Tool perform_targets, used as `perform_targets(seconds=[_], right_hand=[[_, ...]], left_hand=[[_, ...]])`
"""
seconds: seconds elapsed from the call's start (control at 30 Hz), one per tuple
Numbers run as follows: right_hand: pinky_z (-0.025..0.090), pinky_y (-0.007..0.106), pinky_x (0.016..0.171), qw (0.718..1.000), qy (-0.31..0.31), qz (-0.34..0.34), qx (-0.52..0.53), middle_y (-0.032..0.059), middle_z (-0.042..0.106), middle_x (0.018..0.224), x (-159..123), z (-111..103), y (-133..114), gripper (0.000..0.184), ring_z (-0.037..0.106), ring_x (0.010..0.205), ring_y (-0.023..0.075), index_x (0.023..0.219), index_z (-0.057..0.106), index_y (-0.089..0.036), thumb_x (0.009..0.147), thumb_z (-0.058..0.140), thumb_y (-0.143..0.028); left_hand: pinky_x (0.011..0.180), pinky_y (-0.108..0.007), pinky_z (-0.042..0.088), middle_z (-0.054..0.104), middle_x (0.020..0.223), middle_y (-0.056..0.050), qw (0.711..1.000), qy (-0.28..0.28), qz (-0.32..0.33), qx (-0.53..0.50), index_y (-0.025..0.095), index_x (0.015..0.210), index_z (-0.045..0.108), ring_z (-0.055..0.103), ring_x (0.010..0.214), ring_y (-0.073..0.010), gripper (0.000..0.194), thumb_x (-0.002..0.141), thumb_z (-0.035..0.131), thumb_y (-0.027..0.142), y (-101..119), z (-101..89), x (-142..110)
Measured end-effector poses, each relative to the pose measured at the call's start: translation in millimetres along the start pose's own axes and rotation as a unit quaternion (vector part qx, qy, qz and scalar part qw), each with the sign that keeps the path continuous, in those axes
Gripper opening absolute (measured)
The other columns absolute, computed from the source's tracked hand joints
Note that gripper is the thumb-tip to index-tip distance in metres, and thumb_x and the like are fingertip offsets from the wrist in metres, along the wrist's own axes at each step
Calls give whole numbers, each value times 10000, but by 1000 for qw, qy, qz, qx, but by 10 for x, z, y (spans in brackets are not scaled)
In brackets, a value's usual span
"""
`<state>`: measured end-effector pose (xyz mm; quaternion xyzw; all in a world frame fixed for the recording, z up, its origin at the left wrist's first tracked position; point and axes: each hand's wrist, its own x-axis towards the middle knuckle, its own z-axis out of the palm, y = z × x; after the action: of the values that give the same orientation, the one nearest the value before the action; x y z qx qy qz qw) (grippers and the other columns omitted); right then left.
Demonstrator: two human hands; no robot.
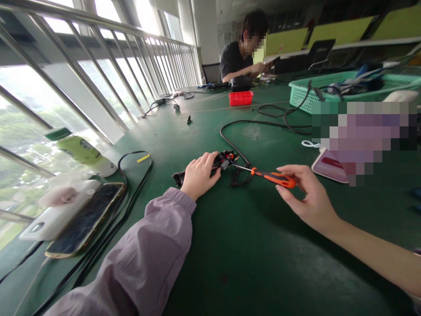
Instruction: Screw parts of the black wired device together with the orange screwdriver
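Note:
My left hand is closed over a dark, opened-up device lying on the green table, its inner parts showing red and silver bits. Between the thumb and fingers of my right hand is the rear end of an orange and black screwdriver. Its metal shaft points left, with the tip at the device's exposed end; whether it sits in a screw is too small to tell. A black cable runs near the device, and a black loop-shaped part lies beneath the screwdriver shaft.
At left are a phone, a white box-like item, a green-capped bottle and black cords. Farther back stand a red tray and a green basket of tools. A co-worker sits across the table.

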<state>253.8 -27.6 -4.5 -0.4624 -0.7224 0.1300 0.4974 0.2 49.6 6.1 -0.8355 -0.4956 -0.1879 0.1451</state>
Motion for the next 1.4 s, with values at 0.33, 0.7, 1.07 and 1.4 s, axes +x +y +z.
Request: perform_targets(seconds=[0.33, 0.7, 1.07, 1.4], right_hand=[[484, 260, 623, 997, -65, 50, 14, -6, 601, 726, -5, -11, -5, 211, 597, 642, 129, 1055, 517, -218, 858, 513, -292], [461, 255, 584, 994, -94, 48, 27, -24, 580, 680, 5, -8, -24, 160, 568, 570, 113, 1002, 532, -215, 866, 498, -290], [503, 293, 738, 999, -47, -3, -10, 46, 630, 933, 20, 8, -18, 199, 621, 825, 166, 1002, 534, -217, 806, 563, -225], [478, 254, 621, 994, -97, 37, 26, 2, 617, 793, 8, -7, -17, 184, 598, 637, 118, 1031, 536, -220, 865, 504, -294]], left_hand=[[773, -319, 450, 600, 1085, -63, 1000, -1, -2, -3, 172, 1241, 432, 597, 958, -210, 415, 853, 444, 317, -1, -2, -1], [775, -318, 447, 604, 1084, -60, 1000, -4, -4, 1, 171, 1239, 435, 597, 955, -210, 413, 853, 446, 316, 7, -7, -3], [781, -321, 450, 598, 1088, -63, 1000, -2, -1, -4, 170, 1243, 434, 595, 960, -211, 416, 853, 444, 314, -4, 4, 0], [778, -325, 449, 598, 1086, -67, 1000, -4, -4, -4, 171, 1243, 434, 596, 948, -211, 417, 851, 444, 313, -1, 0, 3]])
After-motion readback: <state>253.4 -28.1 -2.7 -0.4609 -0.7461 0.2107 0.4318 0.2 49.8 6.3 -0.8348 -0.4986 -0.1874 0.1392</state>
